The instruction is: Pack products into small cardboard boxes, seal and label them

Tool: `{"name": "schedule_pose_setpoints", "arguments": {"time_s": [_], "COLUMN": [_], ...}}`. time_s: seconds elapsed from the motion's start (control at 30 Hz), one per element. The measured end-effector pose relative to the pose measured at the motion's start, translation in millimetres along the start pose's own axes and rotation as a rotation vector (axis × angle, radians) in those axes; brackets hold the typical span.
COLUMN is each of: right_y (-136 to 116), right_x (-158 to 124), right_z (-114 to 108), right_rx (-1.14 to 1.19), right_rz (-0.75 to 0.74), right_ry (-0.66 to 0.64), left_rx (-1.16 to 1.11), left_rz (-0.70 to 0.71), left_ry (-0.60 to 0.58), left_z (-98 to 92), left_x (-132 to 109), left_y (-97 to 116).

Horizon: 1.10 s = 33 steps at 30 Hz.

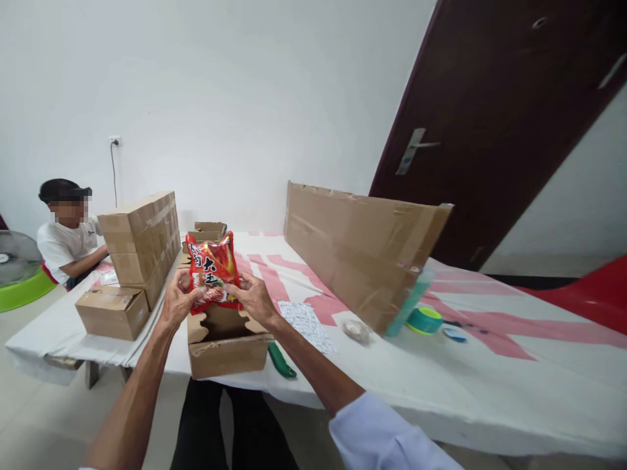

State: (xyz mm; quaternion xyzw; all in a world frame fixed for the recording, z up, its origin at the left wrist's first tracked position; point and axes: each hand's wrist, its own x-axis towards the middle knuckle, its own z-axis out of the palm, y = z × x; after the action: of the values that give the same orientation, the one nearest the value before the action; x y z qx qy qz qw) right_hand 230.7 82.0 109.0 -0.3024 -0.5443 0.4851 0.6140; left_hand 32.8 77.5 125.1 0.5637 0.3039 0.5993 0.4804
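A shiny red food packet (214, 261) with large Chinese lettering is held up in front of me. My left hand (180, 298) grips its lower left edge, thumb on the front. On the other side, my right hand (255, 299) pinches the lower right edge. Directly below the packet stands an open cardboard box (228, 358), its flaps folded up and its inside dark. A green-handled tool (281, 361) lies beside the box, close to my right forearm; its kind is unclear.
Stacked cartons (140, 245) and a small closed box (112, 312) stand left. A large upright cardboard sheet (353, 245) rises right, near a sticker sheet (306, 325), clear bundle (356, 331) and tape roll (424, 320). Another person (68, 241) sits far left, near a fan (22, 267).
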Motion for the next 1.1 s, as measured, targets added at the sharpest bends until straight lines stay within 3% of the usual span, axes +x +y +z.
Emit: {"name": "schedule_pose_setpoints", "arguments": {"time_s": [0.17,0.27,0.4,0.57,0.83,1.1], "right_y": [-20.1,-24.7,-16.1,17.7,74.8,88.0], "right_x": [3.1,3.2,-5.0,-26.1,-48.2,-50.1], "right_z": [6.7,0.0,-27.2,-69.7,-110.4,-105.7], "right_rx": [-0.004,-0.073,-0.263,-0.445,-0.402,-0.338], "right_rz": [-0.089,-0.151,-0.154,-0.051,0.125,0.197], "right_ry": [-0.013,-0.004,0.045,0.116,0.221,0.130], "left_rx": [0.028,0.031,0.054,0.098,0.135,0.194], "left_rz": [0.095,0.158,0.301,0.430,0.388,0.202], "left_ry": [-0.025,0.020,0.182,0.367,0.508,0.572], "left_z": [7.0,4.9,-12.8,-48.0,-82.5,-112.6], "left_x": [-1.2,-2.6,-2.6,-1.7,-11.3,-11.5], "left_y": [31.0,48.1,68.4,79.1,58.3,8.2]}}
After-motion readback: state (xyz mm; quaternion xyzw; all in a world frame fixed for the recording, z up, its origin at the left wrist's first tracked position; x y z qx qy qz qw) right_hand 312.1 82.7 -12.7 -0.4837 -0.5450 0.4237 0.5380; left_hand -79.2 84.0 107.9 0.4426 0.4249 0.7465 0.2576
